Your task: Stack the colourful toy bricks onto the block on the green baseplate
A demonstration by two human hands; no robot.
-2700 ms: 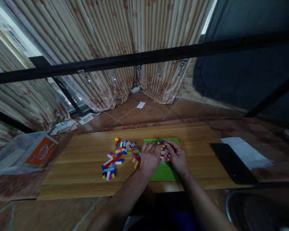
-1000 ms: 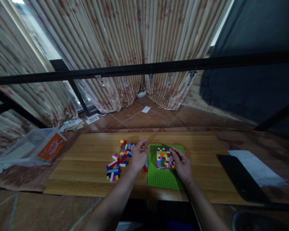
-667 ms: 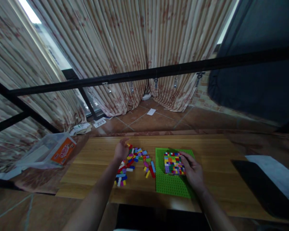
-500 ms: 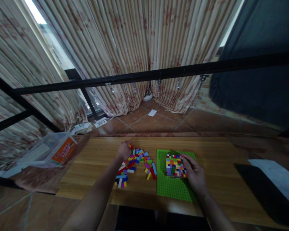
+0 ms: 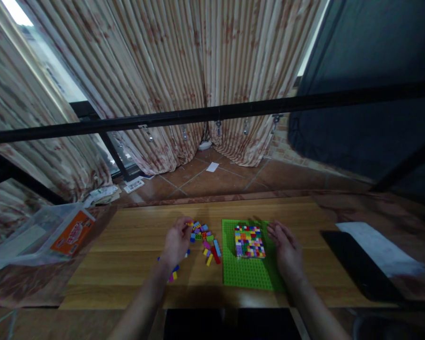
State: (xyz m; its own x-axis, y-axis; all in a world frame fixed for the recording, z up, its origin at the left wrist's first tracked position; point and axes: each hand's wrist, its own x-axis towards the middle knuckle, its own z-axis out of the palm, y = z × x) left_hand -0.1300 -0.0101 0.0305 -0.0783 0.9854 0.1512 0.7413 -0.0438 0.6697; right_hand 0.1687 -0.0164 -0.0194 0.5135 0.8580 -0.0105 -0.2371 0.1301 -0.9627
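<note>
Over the left side of a pile of loose toy bricks [image 5: 201, 234] is my left hand [image 5: 175, 243], its fingers pinched together. At its fingertips shows a small yellow and red brick, blurred against the pile. A square block of many-coloured toy bricks [image 5: 250, 242] lies on a green studded baseplate [image 5: 248, 279]. My right hand [image 5: 287, 248] hovers at the baseplate's right edge, just right of the block and apart from it. Its fingers are curled in toward the thumb; whether anything small is between them is hidden. My left hand and forearm cover part of the pile.
Everything lies on a wooden table [image 5: 127, 255]. To the right are a dark flat panel [image 5: 361, 269] and a white sheet [image 5: 378, 245]. A clear plastic box [image 5: 31, 236] with an orange label stands at the left. A black rail [image 5: 198, 114] crosses before the curtains.
My right hand has let go of the brick block and moved slightly right, off it. My left hand remains at the pile, its fingers drawn together. The camera view has turned slightly right.
</note>
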